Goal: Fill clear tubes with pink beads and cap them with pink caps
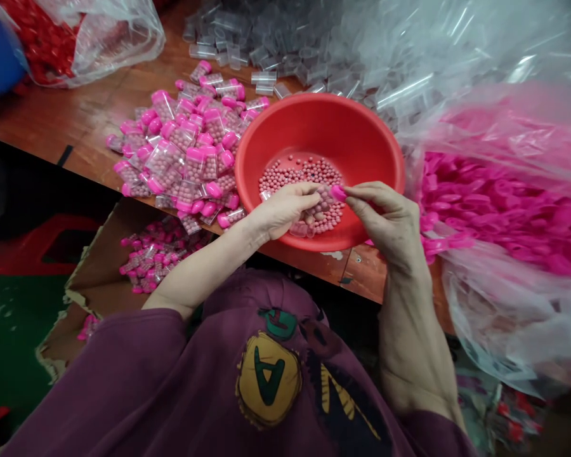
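Observation:
Over a red plastic basin (320, 108), my left hand (290, 206) is closed around a small clear tube (322, 198) with pink beads in it. My right hand (385, 212) pinches a bright pink cap (338, 193) at the tube's right end. The cap touches or nearly touches the tube's mouth; how far it sits on cannot be made out. Below both hands, loose pink beads (309, 170) lie in the bottom of the basin, with a few clear tubes (301, 230) among them near the front wall.
Left of the basin is a heap of capped, bead-filled tubes (185, 152); more lie in a cardboard box (99, 260) below the table edge. Clear tubes (266, 38) pile up behind. At right, a plastic bag holds pink caps (504, 209). Red pieces (42, 41) fill another bag at back left.

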Demonstrator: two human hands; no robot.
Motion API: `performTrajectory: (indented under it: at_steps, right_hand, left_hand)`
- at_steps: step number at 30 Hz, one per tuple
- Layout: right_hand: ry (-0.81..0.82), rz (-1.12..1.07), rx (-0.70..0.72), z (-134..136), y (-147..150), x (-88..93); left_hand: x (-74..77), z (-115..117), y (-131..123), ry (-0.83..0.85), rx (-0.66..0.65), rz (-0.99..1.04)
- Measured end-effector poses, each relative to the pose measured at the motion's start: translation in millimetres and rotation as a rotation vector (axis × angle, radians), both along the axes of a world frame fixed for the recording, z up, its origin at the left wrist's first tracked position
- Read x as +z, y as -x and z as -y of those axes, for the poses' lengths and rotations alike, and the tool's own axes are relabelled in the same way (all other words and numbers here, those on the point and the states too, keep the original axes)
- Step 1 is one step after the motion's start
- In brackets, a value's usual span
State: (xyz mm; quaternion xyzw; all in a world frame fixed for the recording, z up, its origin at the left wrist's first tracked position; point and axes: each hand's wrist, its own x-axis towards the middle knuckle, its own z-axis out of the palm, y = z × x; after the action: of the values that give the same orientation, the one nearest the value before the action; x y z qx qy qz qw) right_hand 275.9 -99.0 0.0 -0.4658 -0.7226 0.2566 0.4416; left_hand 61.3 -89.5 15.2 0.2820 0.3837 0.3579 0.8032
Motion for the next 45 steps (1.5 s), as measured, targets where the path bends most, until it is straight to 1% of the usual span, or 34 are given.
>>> performTrajectory:
  at_steps: [2,4,6,7,9,11,14,17,19,22,25,29,34,39,42,45]
  right_hand:
    - [-0.003,0.028,0.023,-3,-6,-3.1]
    - [-0.068,0.153,0.005,-7,-12,-5.2]
    - [-0.174,0.299,-0.073,-10,-15,-5.4]
    - [-0.214,0.331,-0.124,-10,-15,-4.6]
    - [-0.244,0.271,-0.21,-8,-9,-2.0]
    - [-0.178,0.124,-0.235,-4,2,1.2]
    - [-0.049,0.012,-0.207,3,21,3.9]
    - [-0.017,0.002,-0.217,6,32,3.3]
    - [-0.01,-0.021,-0.219,7,34,2.8]
    - [-0.011,-0.031,-0.198,7,33,5.4]
    - [-0.038,-0.004,-0.175,10,31,12.5]
    - [-0.067,0.03,-0.135,15,30,20.8]
    - [-0.121,0.108,-0.141,20,34,23.1]
    - [-0.115,0.187,0.002,24,25,27.4]
    - [-0.046,0.182,0.07,22,13,23.9]
    - [0.032,-0.006,0.004,13,5,11.8]
  left_hand:
    - [1.0,1,0,0.01,-0.002,-0.013]
    - [1.8,1,-1,0.014,0.001,-0.02]
    - [2.1,0,-1,0.009,0.014,-0.019]
    - [2.0,0,-2,0.011,0.023,-0.013]
    - [1.2,-1,-2,0.024,0.042,0.012]
    - [-0.1,-2,-3,0.038,0.059,0.052]
    - [-2.7,-2,-3,0.035,0.106,0.089]
    - [-4.3,0,-4,0.014,0.149,0.077]
    - [-4.4,2,-4,0.006,0.144,0.061]
    - [-3.7,4,-4,0.005,0.123,0.053]
    - [-3.0,4,-3,0.012,0.119,0.091]
    - [-2.7,5,-1,0.023,0.059,0.139]
    - [-4.1,9,-3,-0.037,0.103,0.106]
    - [-4.8,9,-4,-0.063,0.094,0.08]
    - [-5.0,7,-3,-0.064,0.109,0.066]
    - [-5.9,7,-4,-0.085,0.079,0.035]
